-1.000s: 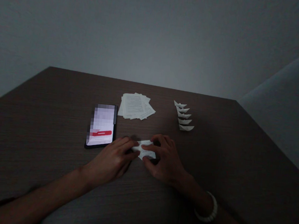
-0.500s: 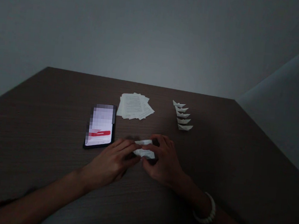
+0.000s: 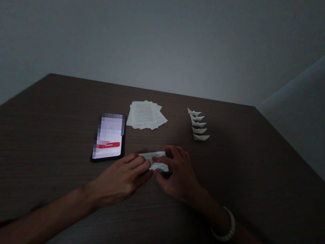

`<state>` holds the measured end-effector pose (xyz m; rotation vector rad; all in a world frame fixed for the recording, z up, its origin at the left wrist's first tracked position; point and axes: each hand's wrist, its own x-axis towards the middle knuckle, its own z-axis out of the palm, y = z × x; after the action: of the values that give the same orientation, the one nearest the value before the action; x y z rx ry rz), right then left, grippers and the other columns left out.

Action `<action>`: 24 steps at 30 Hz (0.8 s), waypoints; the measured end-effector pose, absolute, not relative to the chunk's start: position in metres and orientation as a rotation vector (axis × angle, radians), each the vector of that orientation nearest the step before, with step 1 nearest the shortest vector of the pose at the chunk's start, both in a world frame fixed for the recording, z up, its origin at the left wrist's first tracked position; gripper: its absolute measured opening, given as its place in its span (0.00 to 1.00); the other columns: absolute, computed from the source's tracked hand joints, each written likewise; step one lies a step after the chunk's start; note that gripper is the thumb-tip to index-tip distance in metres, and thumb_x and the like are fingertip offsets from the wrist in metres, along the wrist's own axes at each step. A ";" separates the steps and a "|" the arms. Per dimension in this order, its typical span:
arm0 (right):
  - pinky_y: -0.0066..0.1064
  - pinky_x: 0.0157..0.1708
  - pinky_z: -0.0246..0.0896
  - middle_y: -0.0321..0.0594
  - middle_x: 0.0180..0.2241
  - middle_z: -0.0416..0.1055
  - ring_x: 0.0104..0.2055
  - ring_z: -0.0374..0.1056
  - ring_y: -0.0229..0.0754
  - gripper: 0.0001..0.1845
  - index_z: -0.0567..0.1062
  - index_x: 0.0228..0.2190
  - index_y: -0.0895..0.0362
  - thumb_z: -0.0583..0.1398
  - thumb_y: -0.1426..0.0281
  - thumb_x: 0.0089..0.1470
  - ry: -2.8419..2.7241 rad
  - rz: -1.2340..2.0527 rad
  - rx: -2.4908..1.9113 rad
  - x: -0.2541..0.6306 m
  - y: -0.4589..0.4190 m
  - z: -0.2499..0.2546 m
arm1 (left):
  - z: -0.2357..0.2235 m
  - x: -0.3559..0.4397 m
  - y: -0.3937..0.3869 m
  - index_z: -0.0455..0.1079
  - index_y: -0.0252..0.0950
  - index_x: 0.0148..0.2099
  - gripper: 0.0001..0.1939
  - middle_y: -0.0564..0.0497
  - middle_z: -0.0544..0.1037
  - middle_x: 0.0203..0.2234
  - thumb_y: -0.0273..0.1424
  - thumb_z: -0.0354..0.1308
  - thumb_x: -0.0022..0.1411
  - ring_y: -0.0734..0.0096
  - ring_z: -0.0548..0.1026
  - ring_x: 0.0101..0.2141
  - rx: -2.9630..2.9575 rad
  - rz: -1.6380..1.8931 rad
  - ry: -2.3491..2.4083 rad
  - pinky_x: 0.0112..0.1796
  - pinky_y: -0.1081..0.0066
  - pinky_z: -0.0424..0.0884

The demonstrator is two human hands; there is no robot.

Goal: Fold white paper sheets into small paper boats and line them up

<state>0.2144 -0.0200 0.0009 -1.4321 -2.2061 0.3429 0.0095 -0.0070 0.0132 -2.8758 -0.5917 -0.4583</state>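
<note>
A small folded sheet of printed paper [image 3: 161,166] lies on the table between my two hands. My left hand [image 3: 128,172] grips its left side, the fingers curled in and the thumb near the lower edge. On the right side, my right hand [image 3: 177,172] holds the paper, with its index finger pressing on top, its thumb at the near edge and its other fingers at the far corner. My fingers cover parts of the paper, so its exact folds are hard to make out.
A phone [image 3: 110,136] with a lit screen lies left of my hands. Beyond them is a fanned pile of printed papers [image 3: 144,114]. Several folded paper boats [image 3: 200,130] stand in a column at the right. The dark wooden table [image 3: 76,99] meets a wall [image 3: 158,42] behind.
My left fingers have curled inward and drawn back slightly, uncovering more of the paper's far left edge. My right hand keeps nearly the same place on the paper.
</note>
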 end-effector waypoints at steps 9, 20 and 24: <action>0.44 0.48 0.53 0.41 0.49 0.65 0.51 0.58 0.50 0.14 0.76 0.41 0.46 0.63 0.70 0.50 -2.268 0.337 -1.455 0.217 -0.018 0.004 | 0.012 0.009 -0.007 0.71 0.34 0.47 0.12 0.46 0.69 0.34 0.24 0.48 0.67 0.65 0.63 0.32 -2.928 -0.431 -0.620 0.32 0.65 0.60; 0.45 0.48 0.54 0.42 0.49 0.65 0.51 0.58 0.51 0.14 0.77 0.41 0.46 0.62 0.69 0.50 -2.279 0.302 -1.439 0.217 -0.019 0.002 | 0.008 0.008 -0.009 0.73 0.36 0.44 0.13 0.46 0.66 0.31 0.24 0.49 0.63 0.62 0.63 0.33 -2.949 -0.502 -0.880 0.32 0.65 0.62; 0.45 0.47 0.54 0.41 0.49 0.65 0.50 0.58 0.51 0.14 0.77 0.42 0.46 0.62 0.68 0.50 -2.273 0.301 -1.440 0.217 -0.020 0.002 | 0.008 0.008 -0.008 0.74 0.35 0.41 0.12 0.46 0.67 0.31 0.24 0.49 0.64 0.62 0.62 0.33 -2.925 -0.550 -0.911 0.31 0.64 0.61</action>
<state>0.2174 -0.0199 0.0021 -1.4405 -2.2735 0.3014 0.0080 -0.0083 0.0078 -2.9253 -0.9108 -0.5496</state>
